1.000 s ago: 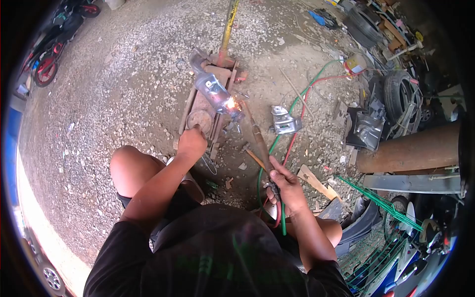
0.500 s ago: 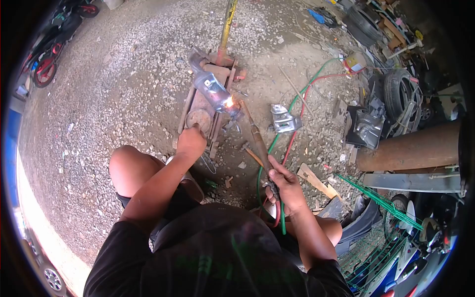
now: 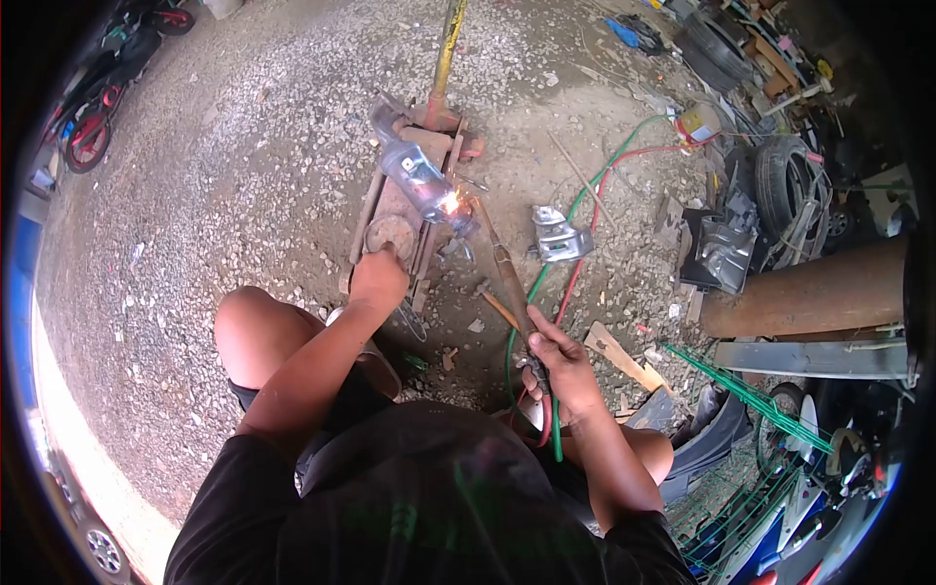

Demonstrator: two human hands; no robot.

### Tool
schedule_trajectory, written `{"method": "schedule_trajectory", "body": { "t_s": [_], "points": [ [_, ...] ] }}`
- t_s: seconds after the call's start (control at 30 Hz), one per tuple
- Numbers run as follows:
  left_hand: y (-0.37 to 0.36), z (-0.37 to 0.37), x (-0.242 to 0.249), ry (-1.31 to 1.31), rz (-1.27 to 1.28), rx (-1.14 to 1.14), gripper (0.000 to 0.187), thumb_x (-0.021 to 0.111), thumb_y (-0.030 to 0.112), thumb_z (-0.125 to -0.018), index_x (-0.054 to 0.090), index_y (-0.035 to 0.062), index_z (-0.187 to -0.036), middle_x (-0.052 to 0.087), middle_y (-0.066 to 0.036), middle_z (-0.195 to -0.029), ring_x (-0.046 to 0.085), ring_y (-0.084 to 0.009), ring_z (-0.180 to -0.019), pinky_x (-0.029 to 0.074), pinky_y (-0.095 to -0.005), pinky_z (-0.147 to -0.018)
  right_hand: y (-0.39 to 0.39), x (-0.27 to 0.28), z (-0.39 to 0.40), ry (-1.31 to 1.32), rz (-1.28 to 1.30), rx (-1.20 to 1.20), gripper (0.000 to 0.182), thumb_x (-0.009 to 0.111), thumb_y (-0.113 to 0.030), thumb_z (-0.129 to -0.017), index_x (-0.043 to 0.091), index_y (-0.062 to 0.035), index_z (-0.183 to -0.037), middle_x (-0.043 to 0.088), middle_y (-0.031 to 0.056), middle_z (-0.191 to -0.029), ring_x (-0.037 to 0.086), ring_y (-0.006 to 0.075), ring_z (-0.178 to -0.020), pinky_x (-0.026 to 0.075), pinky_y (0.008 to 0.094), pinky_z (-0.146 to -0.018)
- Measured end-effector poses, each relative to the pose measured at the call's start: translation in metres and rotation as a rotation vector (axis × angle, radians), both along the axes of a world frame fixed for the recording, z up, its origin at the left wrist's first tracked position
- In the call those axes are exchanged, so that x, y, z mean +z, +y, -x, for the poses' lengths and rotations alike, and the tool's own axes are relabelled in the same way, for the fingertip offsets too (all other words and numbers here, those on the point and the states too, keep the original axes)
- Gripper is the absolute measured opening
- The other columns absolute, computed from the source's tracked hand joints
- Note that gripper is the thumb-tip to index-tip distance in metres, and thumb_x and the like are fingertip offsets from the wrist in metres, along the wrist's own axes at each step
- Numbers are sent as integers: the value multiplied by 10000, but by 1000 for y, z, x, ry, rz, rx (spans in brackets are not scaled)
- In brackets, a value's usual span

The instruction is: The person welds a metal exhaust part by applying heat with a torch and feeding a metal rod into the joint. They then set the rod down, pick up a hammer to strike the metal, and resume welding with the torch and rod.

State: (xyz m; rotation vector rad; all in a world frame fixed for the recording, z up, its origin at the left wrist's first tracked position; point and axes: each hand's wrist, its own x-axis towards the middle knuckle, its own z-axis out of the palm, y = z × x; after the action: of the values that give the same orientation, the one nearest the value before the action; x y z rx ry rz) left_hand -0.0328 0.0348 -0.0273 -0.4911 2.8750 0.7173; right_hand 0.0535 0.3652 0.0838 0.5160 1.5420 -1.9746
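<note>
My right hand (image 3: 564, 370) is wrapped round a gas cutting torch (image 3: 512, 283), which slants up and to the left. At the torch's tip, a bright orange glow with sparks sits on the lower end of a silvery metal exhaust canister (image 3: 414, 175). That canister lies aslant on a rusty floor jack (image 3: 429, 143). My left hand (image 3: 378, 280) is closed at the near end of the jack, its fingers curled on the rim of the round plate; the fingertips are partly hidden. A hammer (image 3: 499, 306) lies on the ground, left of the torch.
A bent metal shield (image 3: 562, 234) lies right of the torch, beside green (image 3: 586, 195) and red (image 3: 598, 200) hoses. The jack's yellow handle (image 3: 448, 49) rises at the back. Tyres (image 3: 788, 185), a rusty cylinder (image 3: 804, 300) and green wire racks (image 3: 751, 395) crowd the right side.
The glow at the canister's end has grown brighter and wider, with more sparks. Both hands and the torch have stayed almost in place.
</note>
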Motion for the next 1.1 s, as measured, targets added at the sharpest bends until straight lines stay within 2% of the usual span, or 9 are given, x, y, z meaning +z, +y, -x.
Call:
{"method": "schedule_trajectory", "body": {
  "t_s": [0.5,0.57,0.97,1.1],
  "points": [
    [4,-1,2,-16,38,-2,264,583,205,-1050,723,12,-1163,768,-348,-1026,752,-551,-1017,605,-621,-956,1,4,-1,-14,28,-17,543,654,-178,-1138,535,-120,-1664,610,48,-942,615,182,-591,449,303,-457],
    [4,-1,1,-7,42,-8,264,583,204,-1050,722,9,-1163,768,-349,-1022,752,-553,-1012,605,-621,-953,0,5,-1,-27,33,-28,532,639,-153,-1146,530,-120,-1666,652,38,-911,636,158,-590,466,296,-465],
    [6,-1,3,-5,40,-4,266,580,192,-1047,712,-3,-1171,761,-362,-1015,749,-561,-998,604,-624,-948,0,8,-2,-35,22,-16,524,650,-159,-1144,546,-127,-1656,646,27,-892,640,151,-584,468,288,-459],
    [6,-2,6,-1,32,-20,270,578,193,-1048,708,-7,-1174,762,-359,-1016,750,-560,-994,605,-623,-949,3,2,-3,-13,7,17,533,640,-199,-1150,533,-139,-1668,641,56,-963,619,177,-590,470,312,-465]
  ]
}}
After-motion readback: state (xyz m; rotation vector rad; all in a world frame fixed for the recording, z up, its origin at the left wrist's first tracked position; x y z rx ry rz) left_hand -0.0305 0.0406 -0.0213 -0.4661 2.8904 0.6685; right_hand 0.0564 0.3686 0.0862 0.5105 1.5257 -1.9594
